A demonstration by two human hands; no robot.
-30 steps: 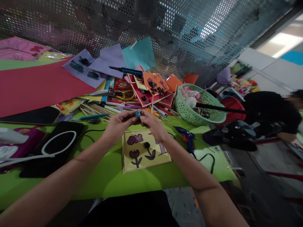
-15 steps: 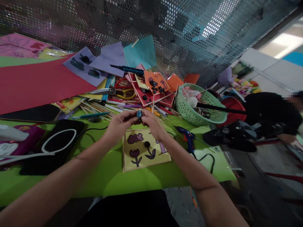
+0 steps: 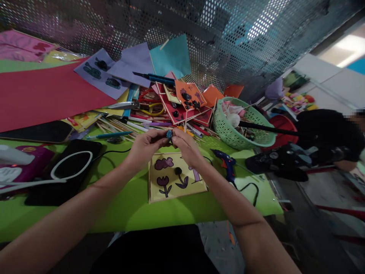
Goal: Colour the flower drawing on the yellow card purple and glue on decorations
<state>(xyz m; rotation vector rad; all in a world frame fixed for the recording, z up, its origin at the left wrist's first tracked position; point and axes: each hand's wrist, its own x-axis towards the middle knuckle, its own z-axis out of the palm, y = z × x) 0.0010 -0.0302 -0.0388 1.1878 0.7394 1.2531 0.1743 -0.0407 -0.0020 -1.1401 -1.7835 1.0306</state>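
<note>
My left hand (image 3: 148,146) and my right hand (image 3: 186,148) meet fingertip to fingertip above the green table. Together they pinch a small blue lump (image 3: 169,134), which looks like clay. Just below the hands lies a yellow framed card (image 3: 175,179) with purple flowers drawn on it and a dark blob near its middle. Both hands are closed around the lump, with the thumbs and forefingers pressed on it.
A blue glue gun (image 3: 226,164) with a black cord lies right of the card. A green basket (image 3: 242,127) stands behind it. Coloured cards, sticks, pens and scissors (image 3: 128,105) pile up at the back. A black pad with a white ring (image 3: 68,171) lies left. A person in black sits at right.
The hands stay together on the blue lump, with only small finger movement. The view has shifted slightly, so everything sits a little lower and to the right.
</note>
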